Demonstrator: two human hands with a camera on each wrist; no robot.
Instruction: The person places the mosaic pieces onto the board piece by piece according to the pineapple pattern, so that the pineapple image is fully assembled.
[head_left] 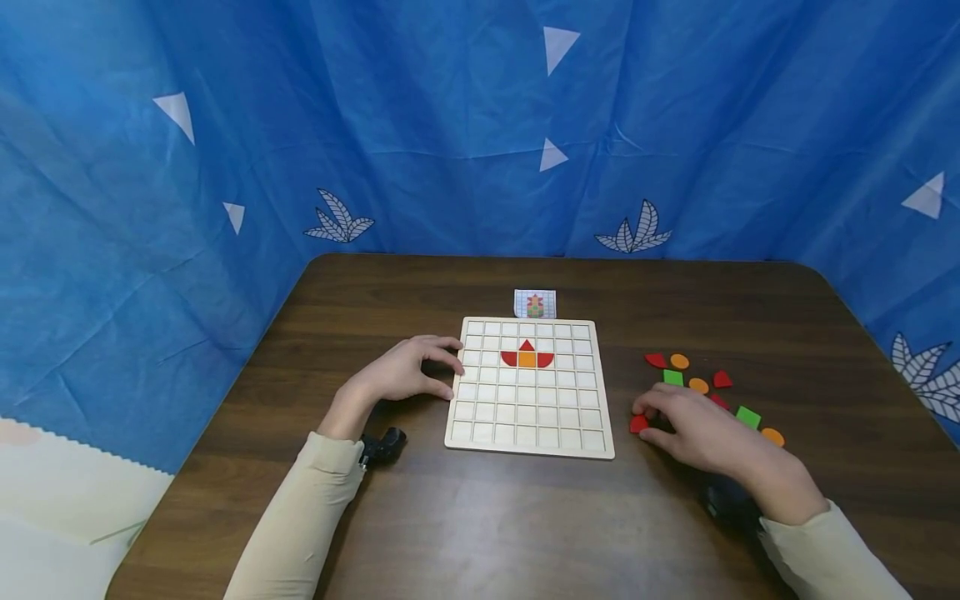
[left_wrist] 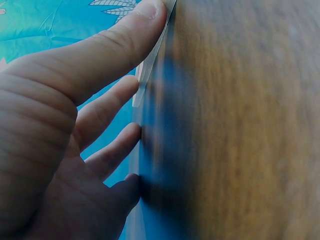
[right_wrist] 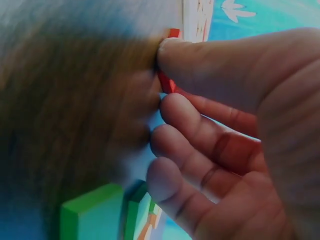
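A pale gridded board [head_left: 525, 417] lies on the table; near its top sit a red triangle [head_left: 527, 345], an orange square [head_left: 527, 359] and a red curved piece [head_left: 509, 358] on either side of that square. At the board's left edge rests my left hand [head_left: 401, 367], thumb and fingers spread loosely and the fingertips against the rim. My right hand [head_left: 701, 425] is right of the board, pinching a red tile [right_wrist: 169, 82] between thumb and fingers, low over the tabletop. The fingers partly cover that tile, so its full shape is hidden.
Loose tiles lie around the right hand: green squares [head_left: 748, 417], orange circles [head_left: 679, 362] and red rounded pieces [head_left: 722, 379]. A small card [head_left: 535, 305] with a coloured grid picture sits behind the board. A blue patterned curtain [head_left: 465, 125] hangs beyond the table's back edge.
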